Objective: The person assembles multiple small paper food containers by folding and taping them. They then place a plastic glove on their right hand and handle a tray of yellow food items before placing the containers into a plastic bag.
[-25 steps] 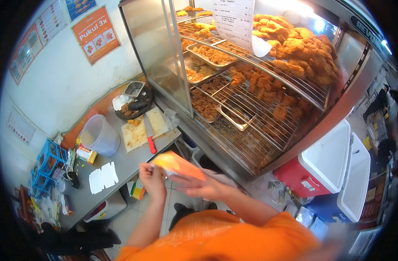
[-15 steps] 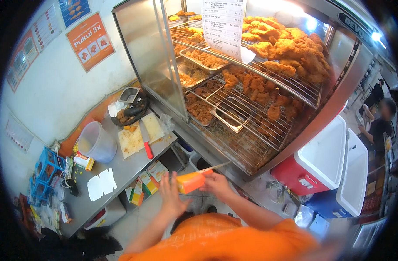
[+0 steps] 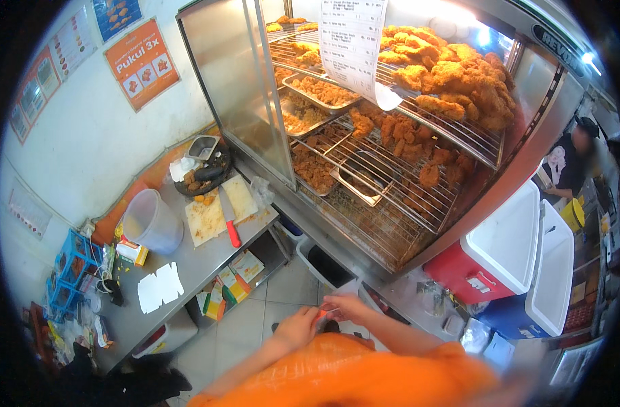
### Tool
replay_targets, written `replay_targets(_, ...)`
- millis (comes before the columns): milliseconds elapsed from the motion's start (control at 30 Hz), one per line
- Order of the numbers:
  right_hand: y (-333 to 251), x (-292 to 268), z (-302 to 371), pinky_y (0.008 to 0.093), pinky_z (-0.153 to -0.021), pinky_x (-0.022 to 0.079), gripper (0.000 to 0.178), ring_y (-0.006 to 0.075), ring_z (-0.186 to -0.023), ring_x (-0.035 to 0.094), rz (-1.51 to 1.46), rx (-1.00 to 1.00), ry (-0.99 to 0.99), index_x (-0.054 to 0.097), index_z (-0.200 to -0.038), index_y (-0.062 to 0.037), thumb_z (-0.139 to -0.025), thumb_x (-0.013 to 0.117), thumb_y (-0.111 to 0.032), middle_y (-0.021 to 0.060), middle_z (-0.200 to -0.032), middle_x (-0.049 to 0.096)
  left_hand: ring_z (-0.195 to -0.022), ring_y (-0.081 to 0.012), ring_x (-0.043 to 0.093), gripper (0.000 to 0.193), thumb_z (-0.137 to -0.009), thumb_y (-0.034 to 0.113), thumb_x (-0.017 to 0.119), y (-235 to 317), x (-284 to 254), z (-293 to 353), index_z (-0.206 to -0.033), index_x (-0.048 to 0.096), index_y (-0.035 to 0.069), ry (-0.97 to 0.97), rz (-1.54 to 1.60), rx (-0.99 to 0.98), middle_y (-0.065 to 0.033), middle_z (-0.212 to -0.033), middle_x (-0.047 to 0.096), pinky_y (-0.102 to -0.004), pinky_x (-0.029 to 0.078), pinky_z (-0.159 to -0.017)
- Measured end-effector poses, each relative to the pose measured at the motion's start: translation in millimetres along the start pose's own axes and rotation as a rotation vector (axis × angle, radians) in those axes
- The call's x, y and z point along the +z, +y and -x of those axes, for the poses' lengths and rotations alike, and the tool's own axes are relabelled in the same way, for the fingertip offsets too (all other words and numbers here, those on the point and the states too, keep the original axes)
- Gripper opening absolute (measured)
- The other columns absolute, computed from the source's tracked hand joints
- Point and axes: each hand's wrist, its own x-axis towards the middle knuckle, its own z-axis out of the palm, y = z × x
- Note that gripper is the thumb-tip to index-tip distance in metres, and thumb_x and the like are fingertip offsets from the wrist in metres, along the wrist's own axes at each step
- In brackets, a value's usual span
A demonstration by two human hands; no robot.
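My left hand [image 3: 297, 328] and my right hand [image 3: 348, 308] are close together in front of my orange shirt. Both sets of fingers are closed on an orange carton [image 3: 322, 313], of which only a small orange bit shows between them; the rest is hidden by the hands. Just beyond the right fingers a whitish, thin flap [image 3: 350, 287] sticks up; whether it belongs to the carton I cannot tell. A heated display cabinet [image 3: 406, 264] with fried chicken [image 3: 459, 74] on wire racks stands ahead, its glass door [image 3: 236, 81] swung open to the left.
On the steel counter [image 3: 208, 275] at left lie a cutting board [image 3: 200, 224] with a red-handled knife [image 3: 232, 230], a clear bucket [image 3: 150, 224] and a white cut-out sheet [image 3: 158, 288]. Open cool boxes [image 3: 483, 261] stand at right. A paper receipt [image 3: 354, 51] hangs before the racks. Another person [image 3: 571, 166] stands far right.
The carton has turned from a broad orange-yellow side to a small orange bit. My left hand, spread before, has closed on it, and both hands have come together. The far person has shifted.
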Motion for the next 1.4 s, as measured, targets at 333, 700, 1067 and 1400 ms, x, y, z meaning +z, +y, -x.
replay_targets(333, -72.9, 60.3, -14.1, 0.0303, -0.073, 0.054, 0.024, 0.0158, -0.081, 0.067, 0.613, -1.089, 0.353, 0.073, -0.116, -0.0048, -0.099, 0.068, -0.021, 0.0052, -0.097, 0.073, -0.077, -0.0208, 0.067, 0.012, -0.104, 0.017, 0.06, -13.9, -72.0, -45.3, -0.107, 0.066, 0.007, 0.646, 0.496, -0.16, -0.0064, -0.088, 0.07, -0.0331, 0.051, -0.068)
replay_targets(700, -140.9, 132.9, 29.3, 0.029, -0.085, 0.054, 0.033, 0.0123, -0.101, 0.065, -0.061, -0.886, -0.294, 0.065, -0.128, -0.0049, -0.099, 0.068, -0.021, 0.0031, -0.114, 0.068, -0.09, -0.004, 0.061, 0.016, -0.105, 0.013, 0.062, 36.0, -118.7, -56.4, -0.113, 0.068, 0.001, 0.96, 1.023, -0.025, -0.0007, -0.1, 0.07, -0.0215, 0.049, -0.078)
replay_targets(1067, -133.0, 104.9, 1.9, 0.0287, -0.091, 0.054, 0.039, 0.014, -0.11, 0.063, -0.368, -0.827, -0.655, 0.057, -0.136, -0.0049, -0.104, 0.061, -0.027, 0.0076, -0.125, 0.064, -0.101, -0.0117, 0.069, 0.017, -0.101, 0.009, 0.068, 52.2, -138.2, -43.8, -0.113, 0.068, -0.003, 0.936, 0.784, 0.045, -0.0165, -0.127, 0.071, -0.0277, 0.055, -0.092)
replay_targets(1400, -130.9, 88.0, -11.7, 0.0287, -0.092, 0.057, 0.046, 0.0169, -0.112, 0.065, -0.318, -0.758, -0.694, 0.051, -0.142, -0.0043, -0.108, 0.054, -0.034, 0.0118, -0.13, 0.062, -0.116, -0.0195, 0.067, 0.02, -0.101, 0.01, 0.068, 47.6, -140.6, -51.9, -0.114, 0.072, -0.005, 0.725, 0.985, 0.037, -0.0201, -0.122, 0.073, -0.0335, 0.051, -0.101)
